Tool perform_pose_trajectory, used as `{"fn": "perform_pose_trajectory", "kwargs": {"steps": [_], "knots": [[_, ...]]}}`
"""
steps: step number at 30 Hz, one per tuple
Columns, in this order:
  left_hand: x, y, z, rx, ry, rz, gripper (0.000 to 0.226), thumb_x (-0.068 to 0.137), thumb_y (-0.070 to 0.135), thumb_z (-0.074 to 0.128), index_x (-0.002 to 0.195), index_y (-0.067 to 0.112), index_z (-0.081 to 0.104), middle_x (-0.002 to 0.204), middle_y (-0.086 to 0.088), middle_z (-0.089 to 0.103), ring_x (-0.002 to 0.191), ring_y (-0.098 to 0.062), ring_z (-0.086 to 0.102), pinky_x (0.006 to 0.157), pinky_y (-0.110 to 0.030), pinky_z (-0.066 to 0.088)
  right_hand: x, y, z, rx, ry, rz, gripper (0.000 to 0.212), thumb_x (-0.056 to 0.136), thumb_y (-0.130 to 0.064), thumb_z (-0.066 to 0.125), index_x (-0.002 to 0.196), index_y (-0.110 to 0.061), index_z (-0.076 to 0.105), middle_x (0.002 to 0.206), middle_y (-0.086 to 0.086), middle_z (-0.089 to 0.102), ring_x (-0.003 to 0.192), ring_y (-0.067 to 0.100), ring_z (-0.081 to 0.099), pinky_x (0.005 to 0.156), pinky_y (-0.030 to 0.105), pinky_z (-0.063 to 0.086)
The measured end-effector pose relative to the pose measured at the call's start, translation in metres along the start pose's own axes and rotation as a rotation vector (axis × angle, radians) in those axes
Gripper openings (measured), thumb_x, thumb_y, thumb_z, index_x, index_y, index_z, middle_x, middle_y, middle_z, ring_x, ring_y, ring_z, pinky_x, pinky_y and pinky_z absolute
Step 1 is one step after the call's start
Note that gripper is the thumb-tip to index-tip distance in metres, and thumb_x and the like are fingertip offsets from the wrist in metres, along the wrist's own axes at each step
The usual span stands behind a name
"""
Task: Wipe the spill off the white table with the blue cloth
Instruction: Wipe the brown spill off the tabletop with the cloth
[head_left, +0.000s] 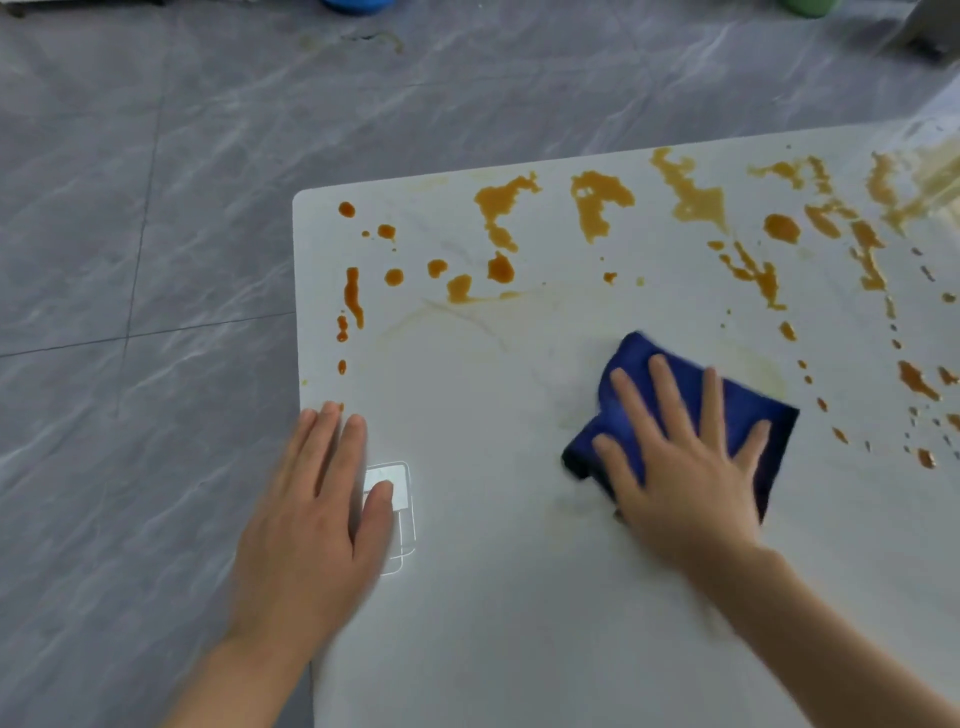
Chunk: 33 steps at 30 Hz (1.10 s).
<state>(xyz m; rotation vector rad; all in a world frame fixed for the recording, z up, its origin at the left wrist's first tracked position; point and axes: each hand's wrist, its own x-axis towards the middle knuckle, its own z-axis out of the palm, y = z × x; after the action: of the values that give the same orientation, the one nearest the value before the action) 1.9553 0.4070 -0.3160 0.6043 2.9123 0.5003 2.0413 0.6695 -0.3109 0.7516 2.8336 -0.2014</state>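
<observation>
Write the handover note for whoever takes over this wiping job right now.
Right hand: flat, fingers spread, pressing the blue cloth on the white table.
Left hand: open, resting flat at the table's left edge.
Done: the near middle is wiped, with faint streaks.
Left: orange spill along the far edge, down the left edge and on the right side.
</observation>
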Motion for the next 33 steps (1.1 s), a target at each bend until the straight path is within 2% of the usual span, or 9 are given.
{"fn": "perform_pose_trajectory", "kwargs": {"steps": [3, 7, 12, 18, 20, 23, 25, 29, 33], "knots": [[0.001, 0.002, 0.0, -0.026, -0.015, -0.02, 0.071, 0.086, 0.055, 0.015, 0.145, 0.02, 0.027, 0.151, 0.016, 0.005, 0.142, 0.001, -0.002, 0.11, -0.027, 0.017, -0.027, -0.026, 0.009, -0.043, 0.001, -0.158, 0.067, 0.083, -0.069, -0.002, 0.144, -0.043, -0.003, 0.153, -0.011, -0.012, 0.142, 0.033, -0.014, 0.104, 0.068, -0.001], [0.003, 0.004, -0.001, -0.053, 0.0, -0.048, 0.072, 0.083, 0.059, 0.015, 0.145, 0.024, 0.027, 0.15, 0.021, 0.004, 0.141, 0.007, -0.005, 0.108, -0.027, 0.018, 0.025, -0.019, -0.001, -0.02, 0.034, -0.242, 0.06, 0.083, -0.067, 0.001, 0.14, -0.05, -0.008, 0.156, -0.015, -0.007, 0.142, 0.026, -0.019, 0.105, 0.068, -0.004], [0.003, 0.001, 0.002, -0.053, 0.023, -0.017, 0.067, 0.086, 0.052, 0.026, 0.142, 0.018, 0.035, 0.149, 0.016, 0.017, 0.141, 0.005, 0.004, 0.107, -0.036, 0.024, 0.103, 0.04, -0.024, 0.06, 0.059, 0.001, 0.058, 0.085, -0.069, 0.011, 0.14, -0.054, 0.003, 0.156, -0.018, -0.003, 0.144, 0.02, -0.013, 0.106, 0.068, -0.004], [0.003, 0.0, 0.002, -0.043, 0.047, -0.011, 0.062, 0.086, 0.047, 0.031, 0.14, 0.016, 0.039, 0.15, 0.012, 0.024, 0.143, -0.001, 0.01, 0.103, -0.042, 0.03, 0.06, 0.076, -0.028, 0.076, -0.034, 0.161, 0.066, 0.078, -0.072, 0.0, 0.14, -0.052, -0.01, 0.152, -0.018, -0.023, 0.14, 0.017, -0.026, 0.109, 0.066, -0.007], [0.003, 0.002, 0.003, -0.047, 0.066, -0.015, 0.061, 0.086, 0.046, 0.032, 0.139, 0.016, 0.04, 0.15, 0.011, 0.026, 0.142, 0.002, 0.009, 0.1, -0.042, 0.031, 0.028, 0.06, -0.017, 0.026, -0.047, 0.07, 0.063, 0.078, -0.073, -0.003, 0.135, -0.055, -0.021, 0.144, -0.021, -0.034, 0.138, 0.019, -0.031, 0.107, 0.066, -0.006], [0.003, 0.002, 0.004, -0.067, 0.102, -0.004, 0.061, 0.085, 0.045, 0.033, 0.137, 0.014, 0.043, 0.15, 0.01, 0.027, 0.143, -0.002, 0.014, 0.097, -0.044, 0.035, 0.015, 0.038, -0.012, -0.019, -0.049, -0.13, 0.06, 0.079, -0.074, -0.004, 0.133, -0.053, -0.021, 0.149, -0.018, -0.022, 0.141, 0.027, -0.021, 0.105, 0.068, -0.001], [0.003, 0.001, 0.005, -0.085, 0.125, 0.011, 0.061, 0.086, 0.047, 0.033, 0.137, 0.015, 0.042, 0.152, 0.016, 0.022, 0.143, -0.007, 0.017, 0.097, -0.045, 0.036, 0.041, 0.034, -0.016, -0.04, -0.037, -0.184, 0.06, 0.077, -0.075, -0.007, 0.131, -0.055, -0.024, 0.15, -0.019, -0.021, 0.141, 0.024, -0.024, 0.106, 0.067, -0.003], [0.003, -0.002, 0.007, -0.071, 0.148, 0.053, 0.064, 0.091, 0.056, 0.023, 0.139, 0.018, 0.038, 0.154, 0.016, 0.021, 0.143, -0.009, 0.019, 0.098, -0.047, 0.036, 0.109, 0.055, -0.032, 0.034, 0.027, -0.075, 0.063, 0.078, -0.074, 0.004, 0.139, -0.056, -0.003, 0.156, -0.018, -0.007, 0.143, 0.02, -0.017, 0.106, 0.067, -0.003], [0.002, -0.002, 0.008, -0.064, 0.138, 0.036, 0.069, 0.091, 0.058, 0.022, 0.137, 0.011, 0.042, 0.15, 0.004, 0.03, 0.143, -0.012, 0.021, 0.099, -0.049, 0.037, 0.107, 0.11, -0.041, 0.066, -0.003, 0.114, 0.063, 0.079, -0.074, 0.004, 0.139, -0.056, -0.003, 0.156, -0.017, -0.01, 0.143, 0.018, -0.017, 0.108, 0.066, -0.006]]}}
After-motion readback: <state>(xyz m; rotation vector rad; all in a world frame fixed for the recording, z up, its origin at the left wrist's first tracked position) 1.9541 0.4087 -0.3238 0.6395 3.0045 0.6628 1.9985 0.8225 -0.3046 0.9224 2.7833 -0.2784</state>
